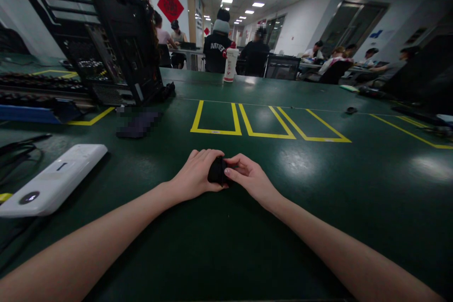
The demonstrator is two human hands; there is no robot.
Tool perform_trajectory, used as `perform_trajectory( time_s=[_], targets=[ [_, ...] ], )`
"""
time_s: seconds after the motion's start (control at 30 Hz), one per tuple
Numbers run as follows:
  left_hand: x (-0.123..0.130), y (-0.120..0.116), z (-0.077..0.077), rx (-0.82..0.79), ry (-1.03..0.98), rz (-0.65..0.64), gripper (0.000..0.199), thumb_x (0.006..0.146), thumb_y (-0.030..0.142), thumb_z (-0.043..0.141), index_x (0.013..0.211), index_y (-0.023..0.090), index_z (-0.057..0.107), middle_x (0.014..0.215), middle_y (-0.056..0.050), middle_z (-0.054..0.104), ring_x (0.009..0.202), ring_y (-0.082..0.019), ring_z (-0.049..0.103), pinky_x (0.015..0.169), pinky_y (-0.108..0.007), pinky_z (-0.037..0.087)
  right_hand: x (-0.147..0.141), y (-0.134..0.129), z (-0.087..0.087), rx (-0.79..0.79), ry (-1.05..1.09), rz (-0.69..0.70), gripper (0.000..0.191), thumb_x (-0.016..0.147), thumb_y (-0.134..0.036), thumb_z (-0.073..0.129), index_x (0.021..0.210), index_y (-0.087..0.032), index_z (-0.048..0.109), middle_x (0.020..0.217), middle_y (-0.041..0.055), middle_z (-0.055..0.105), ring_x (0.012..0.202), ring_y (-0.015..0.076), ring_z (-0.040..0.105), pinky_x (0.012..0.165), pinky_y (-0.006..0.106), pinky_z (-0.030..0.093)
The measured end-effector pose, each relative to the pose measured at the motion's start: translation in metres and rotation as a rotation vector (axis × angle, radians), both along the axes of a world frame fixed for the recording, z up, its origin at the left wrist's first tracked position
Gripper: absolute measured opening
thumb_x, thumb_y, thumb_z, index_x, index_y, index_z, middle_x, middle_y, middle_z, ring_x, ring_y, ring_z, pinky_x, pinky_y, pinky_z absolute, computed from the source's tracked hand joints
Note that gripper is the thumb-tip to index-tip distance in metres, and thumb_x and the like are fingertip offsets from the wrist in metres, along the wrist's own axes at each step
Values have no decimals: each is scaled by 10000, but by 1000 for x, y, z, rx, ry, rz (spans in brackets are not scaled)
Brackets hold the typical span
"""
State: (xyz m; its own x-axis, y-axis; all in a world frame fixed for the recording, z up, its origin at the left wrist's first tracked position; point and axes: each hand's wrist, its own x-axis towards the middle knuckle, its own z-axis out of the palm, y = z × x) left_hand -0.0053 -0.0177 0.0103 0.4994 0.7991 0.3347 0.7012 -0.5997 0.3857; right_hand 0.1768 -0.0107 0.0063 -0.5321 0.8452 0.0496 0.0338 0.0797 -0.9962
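A small black object (pixel 216 171) of a kind I cannot make out is held between both hands, just above or on the green table (pixel 226 240). My left hand (pixel 196 173) wraps around its left side, thumb below and fingers over the top. From the right, my right hand (pixel 250 177) pinches its right edge with thumb and fingers. Much of the object is hidden by the fingers.
Yellow tape frames (pixel 266 136) mark the table ahead. A black computer case (pixel 122 56) stands at the back left. Nearer on the left lie a white power bank-like device (pixel 58 174) and a dark phone-like slab (pixel 138 125). A white bottle (pixel 231 63) stands at the far edge; people sit beyond.
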Motion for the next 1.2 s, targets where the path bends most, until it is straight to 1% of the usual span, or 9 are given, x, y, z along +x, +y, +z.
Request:
perform_trajectory(
  time_s=[0.2, 0.33, 0.5, 0.63, 0.7, 0.87, 1.0, 1.1, 1.2],
  targets=[
    [-1, 0, 1, 8, 0, -14, 568, 678, 409, 649, 1129, 201, 373, 1069, -57, 524, 952, -233, 505, 779, -348, 348, 1, 3, 3, -24, -46, 13, 258, 767, -256, 573, 1007, -217, 487, 1035, 34, 538, 942, 176, 564, 803, 359, 486],
    [-1, -1, 1, 11, 7, -7, 564, 679, 404, 649, 1128, 203, 372, 1072, -57, 523, 952, -234, 502, 781, -349, 347, 2, 1, 6, -37, -29, 64, 238, 757, -221, 582, 977, -214, 491, 1037, 34, 542, 971, 188, 566, 818, 372, 489],
    [1, 1, -2, 21, 14, 2, 565, 670, 384, 658, 1121, 196, 374, 1060, -58, 526, 942, -233, 501, 763, -344, 346, 3, -1, 4, -28, 12, 60, 323, 700, -156, 637, 973, -225, 480, 1039, 21, 547, 991, 185, 569, 839, 364, 487],
    [1, 0, 0, 30, 12, 6, 572, 663, 387, 661, 1120, 193, 376, 1051, -60, 528, 941, -235, 501, 766, -349, 341, 2, 1, 1, -16, 45, 48, 256, 728, -208, 617, 952, -212, 494, 988, 20, 562, 941, 178, 586, 805, 354, 498],
    [1, -1, 2, 21, 15, 1, 569, 672, 397, 652, 1125, 193, 375, 1056, -64, 527, 951, -239, 499, 773, -353, 341, 1, 1, 0, -4, 50, 40, 231, 738, -205, 606, 941, -208, 496, 972, 19, 563, 935, 176, 587, 800, 350, 497],
    [0, -2, 4, -14, 18, -6, 551, 689, 393, 637, 1132, 198, 372, 1077, -66, 523, 965, -235, 497, 792, -354, 342, 1, 1, 4, 9, -10, 36, 293, 742, -180, 599, 1005, -221, 478, 1056, 34, 525, 992, 185, 556, 830, 364, 491],
    [0, 0, 0, 4, 3, 1, 565, 675, 388, 648, 1132, 206, 369, 1075, -57, 523, 960, -235, 499, 785, -351, 342, 2, 1, 3, 10, -12, 70, 287, 734, -164, 607, 987, -225, 486, 1044, 21, 534, 988, 179, 561, 843, 363, 486],
    [0, -1, 0, 12, 10, 4, 575, 664, 364, 658, 1134, 205, 367, 1072, -59, 525, 957, -241, 499, 781, -358, 340, 4, 0, 2, 20, 3, 72, 337, 694, -143, 648, 974, -232, 484, 1047, 9, 533, 985, 174, 567, 854, 354, 481],
    [0, -1, 2, 4, 15, -7, 567, 675, 361, 649, 1141, 206, 367, 1076, -61, 523, 957, -242, 498, 777, -359, 344, 4, -1, 2, 8, 2, 76, 287, 725, -194, 623, 976, -233, 489, 1033, 13, 536, 938, 173, 587, 809, 356, 502]
  ],
)
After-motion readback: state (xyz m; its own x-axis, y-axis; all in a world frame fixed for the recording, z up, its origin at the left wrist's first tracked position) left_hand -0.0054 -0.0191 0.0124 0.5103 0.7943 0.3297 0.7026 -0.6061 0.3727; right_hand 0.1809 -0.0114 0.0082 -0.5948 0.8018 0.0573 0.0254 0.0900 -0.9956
